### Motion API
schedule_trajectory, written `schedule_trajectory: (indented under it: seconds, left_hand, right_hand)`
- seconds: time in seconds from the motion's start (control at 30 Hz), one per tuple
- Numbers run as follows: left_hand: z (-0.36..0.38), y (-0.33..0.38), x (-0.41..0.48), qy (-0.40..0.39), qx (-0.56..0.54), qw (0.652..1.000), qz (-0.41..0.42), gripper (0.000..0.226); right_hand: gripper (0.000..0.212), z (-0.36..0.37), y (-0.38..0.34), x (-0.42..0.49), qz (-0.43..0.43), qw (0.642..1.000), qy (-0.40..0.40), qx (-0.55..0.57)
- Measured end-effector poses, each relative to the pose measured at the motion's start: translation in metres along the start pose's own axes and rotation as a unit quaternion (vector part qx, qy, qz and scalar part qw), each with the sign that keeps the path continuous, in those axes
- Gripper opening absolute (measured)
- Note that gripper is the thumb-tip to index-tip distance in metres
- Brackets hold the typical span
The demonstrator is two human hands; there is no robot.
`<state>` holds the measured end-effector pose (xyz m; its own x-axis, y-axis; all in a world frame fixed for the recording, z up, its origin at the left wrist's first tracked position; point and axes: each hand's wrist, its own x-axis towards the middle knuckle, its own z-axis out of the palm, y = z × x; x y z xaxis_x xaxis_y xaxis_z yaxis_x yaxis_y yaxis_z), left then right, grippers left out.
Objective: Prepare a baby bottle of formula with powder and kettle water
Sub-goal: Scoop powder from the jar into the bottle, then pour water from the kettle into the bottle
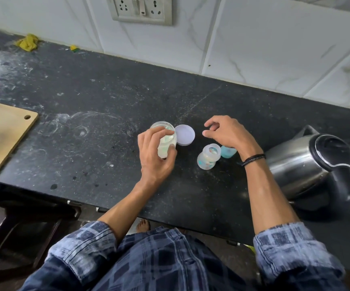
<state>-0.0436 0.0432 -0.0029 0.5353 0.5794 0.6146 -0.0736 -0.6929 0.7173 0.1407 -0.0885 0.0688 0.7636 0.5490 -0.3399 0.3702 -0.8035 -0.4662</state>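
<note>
Clear plastic jar of pale powder [166,142]: the left hand [156,159] wraps its fingers round it, likely to steady it. Its round white lid [185,135] lies at 3 o'clock. The small open baby bottle [208,157] waits at 4 o'clock; the right hand [230,135] hangs above it, fingers bent, empty.

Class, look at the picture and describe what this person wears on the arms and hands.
The left sleeve and right sleeve are blue and dark checked shirt cloth, rolled up near the elbow, with paler cuffs. A thin black band circles the right wrist. The left hand and right hand wear no gloves, and no rings show.
</note>
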Motion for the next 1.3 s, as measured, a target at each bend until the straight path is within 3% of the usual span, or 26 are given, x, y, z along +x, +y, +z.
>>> schedule_trajectory:
  seconds: [0.1, 0.23, 0.4, 0.57, 0.67, 0.87, 1.03, 1.3]
  left_hand:
    - [0.012, 0.011, -0.007, -0.061, -0.029, 0.997, 0.043, 0.026]
    - [0.027, 0.022, -0.022, -0.157, -0.08, 0.984, 0.027, 0.033]
    - [0.046, 0.021, -0.032, -0.276, -0.108, 0.952, -0.08, 0.069]
    - [0.065, 0.018, -0.034, -0.338, -0.108, 0.912, -0.206, 0.094]
    - [0.074, 0.017, -0.033, -0.352, -0.1, 0.894, -0.258, 0.097]
    - [0.079, 0.019, -0.03, -0.327, -0.089, 0.902, -0.269, 0.056]
    - [0.084, 0.042, -0.024, -0.294, -0.143, 0.903, -0.28, 0.054]
    - [0.114, 0.084, -0.012, -0.323, -0.169, 0.903, -0.229, 0.057]
  right_hand:
    - [0.024, -0.002, 0.025, -0.014, 0.022, 0.997, 0.068, 0.034]
    - [0.018, 0.001, 0.053, -0.026, 0.055, 0.989, 0.118, 0.065]
    - [0.02, 0.013, 0.071, -0.041, 0.082, 0.985, 0.133, 0.071]
    - [0.02, 0.019, 0.076, -0.065, 0.084, 0.983, 0.146, 0.074]
    - [0.018, 0.013, 0.074, -0.085, 0.069, 0.975, 0.188, 0.095]
    - [0.012, -0.012, 0.066, -0.135, -0.011, 0.934, 0.311, 0.175]
    - [0.009, -0.019, 0.082, -0.171, -0.023, 0.898, 0.397, 0.187]
    - [0.01, -0.015, 0.113, -0.199, -0.062, 0.831, 0.541, 0.114]
